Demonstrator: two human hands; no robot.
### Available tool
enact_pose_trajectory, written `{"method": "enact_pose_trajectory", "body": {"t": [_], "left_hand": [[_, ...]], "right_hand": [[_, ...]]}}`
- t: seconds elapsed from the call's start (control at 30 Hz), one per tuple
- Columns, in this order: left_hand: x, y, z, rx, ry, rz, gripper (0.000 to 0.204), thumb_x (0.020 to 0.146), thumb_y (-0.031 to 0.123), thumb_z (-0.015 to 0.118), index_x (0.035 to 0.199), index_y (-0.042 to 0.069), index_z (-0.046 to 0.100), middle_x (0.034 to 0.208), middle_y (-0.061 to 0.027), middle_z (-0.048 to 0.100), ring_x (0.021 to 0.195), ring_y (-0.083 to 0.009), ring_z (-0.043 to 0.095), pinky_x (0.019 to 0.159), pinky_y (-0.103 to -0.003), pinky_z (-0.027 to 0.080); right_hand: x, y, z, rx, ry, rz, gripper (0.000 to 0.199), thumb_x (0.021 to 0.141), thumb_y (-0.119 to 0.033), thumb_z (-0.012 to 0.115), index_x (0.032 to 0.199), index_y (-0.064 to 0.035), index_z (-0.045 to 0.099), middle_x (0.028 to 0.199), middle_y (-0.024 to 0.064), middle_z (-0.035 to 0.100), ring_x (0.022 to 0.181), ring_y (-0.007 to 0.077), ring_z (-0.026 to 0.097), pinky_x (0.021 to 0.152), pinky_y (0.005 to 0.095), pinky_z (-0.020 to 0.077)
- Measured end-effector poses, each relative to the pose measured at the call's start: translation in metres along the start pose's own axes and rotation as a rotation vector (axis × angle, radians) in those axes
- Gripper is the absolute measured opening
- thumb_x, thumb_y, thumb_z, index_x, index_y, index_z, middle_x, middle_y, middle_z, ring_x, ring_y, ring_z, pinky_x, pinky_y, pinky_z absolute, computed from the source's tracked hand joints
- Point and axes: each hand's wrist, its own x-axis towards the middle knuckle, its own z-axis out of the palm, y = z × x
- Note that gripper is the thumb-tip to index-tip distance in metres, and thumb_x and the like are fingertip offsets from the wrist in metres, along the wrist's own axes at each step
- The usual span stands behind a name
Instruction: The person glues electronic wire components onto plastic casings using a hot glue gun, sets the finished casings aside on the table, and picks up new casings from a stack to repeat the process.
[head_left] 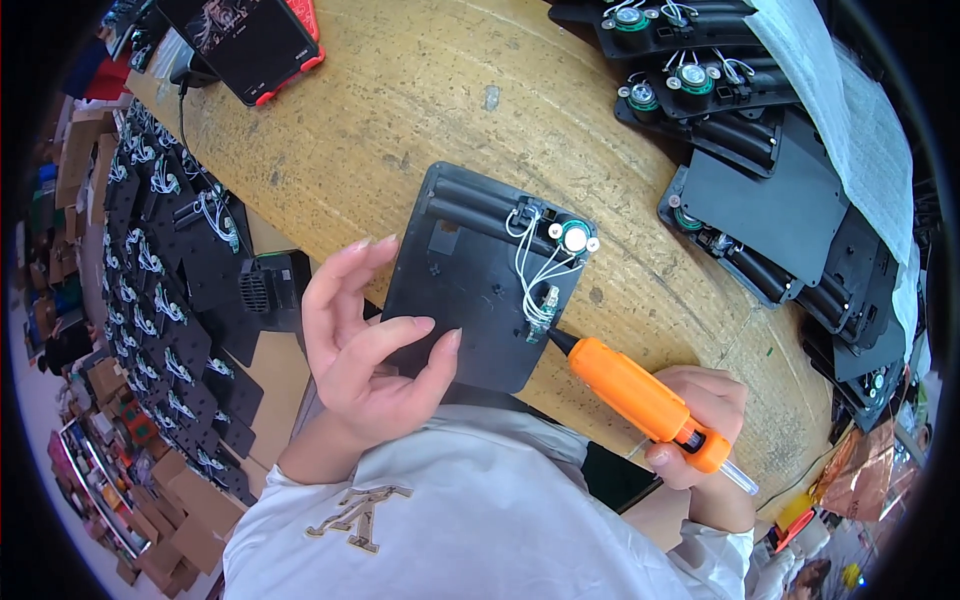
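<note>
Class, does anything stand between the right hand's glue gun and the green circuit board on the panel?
Nothing visible: the glue gun has its nozzle beside the circuit board, and the left hand is off leftward.

Red-cased phone (pixel 243 48) upper left, cardboard boxes (pixel 203 503) lower left, pale sheet (pixel 868 130) right
</note>
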Motion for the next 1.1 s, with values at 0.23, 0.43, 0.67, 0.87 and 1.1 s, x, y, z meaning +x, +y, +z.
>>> {"method": "enact_pose_trajectory", "body": {"t": [0.23, 0.43, 0.67, 0.87, 1.1], "left_hand": [[0.001, 0.0, 0.004, -0.234, -0.01, -0.14, 0.053, 0.074, -0.008, 0.074, 0.12, -0.002, 0.049, 0.141, -0.0298, 0.038, 0.125, -0.0374, 0.053, 0.102, -0.043, 0.047], [0.005, 0.012, -0.001, -0.461, -0.07, -0.326, 0.072, 0.081, -0.014, 0.066, 0.142, -0.005, 0.029, 0.124, -0.0255, 0.06, 0.111, -0.0247, 0.063, 0.095, -0.032, 0.051], [0.019, 0.012, -0.016, -0.228, -0.112, -0.417, 0.042, 0.082, -0.007, 0.066, 0.123, -0.009, 0.059, 0.095, -0.0141, 0.071, 0.086, -0.0119, 0.065, 0.075, -0.022, 0.049], [0.024, 0.006, -0.018, -0.12, -0.203, -0.29, 0.033, 0.078, -0.005, 0.07, 0.111, -0.008, 0.067, 0.081, -0.0129, 0.071, 0.067, -0.0106, 0.063, 0.06, -0.021, 0.046], [0.026, 0.004, -0.017, -0.11, -0.219, -0.296, 0.032, 0.078, -0.005, 0.07, 0.11, -0.008, 0.067, 0.081, -0.0138, 0.071, 0.066, -0.0125, 0.064, 0.061, -0.021, 0.047]], "right_hand": [[0.005, -0.007, -0.001, -0.03, -0.016, 0.005, 0.04, 0.074, -0.035, 0.079, 0.081, 0.0023, 0.066, 0.07, 0.0127, 0.063, 0.059, 0.0293, 0.064, 0.053, 0.0335, 0.0514], [0.004, -0.012, -0.003, -0.065, -0.047, 0.018, 0.038, 0.073, -0.032, 0.08, 0.079, 0.002, 0.065, 0.067, 0.0119, 0.06, 0.056, 0.0291, 0.06, 0.05, 0.0337, 0.0473], [-0.014, 0.004, -0.01, 0.234, 0.062, 0.078, 0.039, 0.069, -0.031, 0.074, 0.078, 0.0051, 0.064, 0.075, 0.0204, 0.065, 0.064, 0.0335, 0.065, 0.059, 0.0343, 0.0524], [-0.012, 0.014, -0.011, 0.277, 0.119, 0.046, 0.045, 0.071, -0.04, 0.072, 0.075, 0.0036, 0.063, 0.067, 0.016, 0.063, 0.058, 0.032, 0.064, 0.056, 0.0332, 0.0523], [-0.012, 0.009, -0.01, 0.23, 0.126, 0.091, 0.051, 0.078, -0.049, 0.07, 0.073, 0.0016, 0.062, 0.063, 0.0123, 0.06, 0.054, 0.0282, 0.062, 0.051, 0.0324, 0.049]]}}
